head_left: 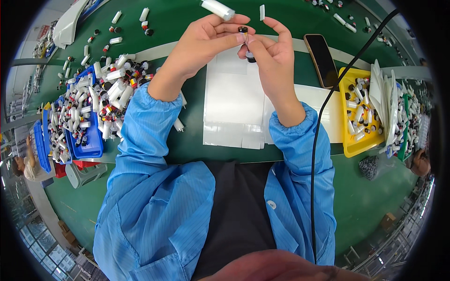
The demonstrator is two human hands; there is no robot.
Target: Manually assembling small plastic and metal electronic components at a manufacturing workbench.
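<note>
Okay, left hand (201,44) and right hand (273,60) both pinch a black-capped tube (243,33) between them, long axis roughly fore-and-aft, neither nearer.

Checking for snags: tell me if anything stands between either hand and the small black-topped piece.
Nothing visible does: the left hand and right hand both appear to touch the black-topped piece. The phone and black cable are off to the right, apart from it.
</note>
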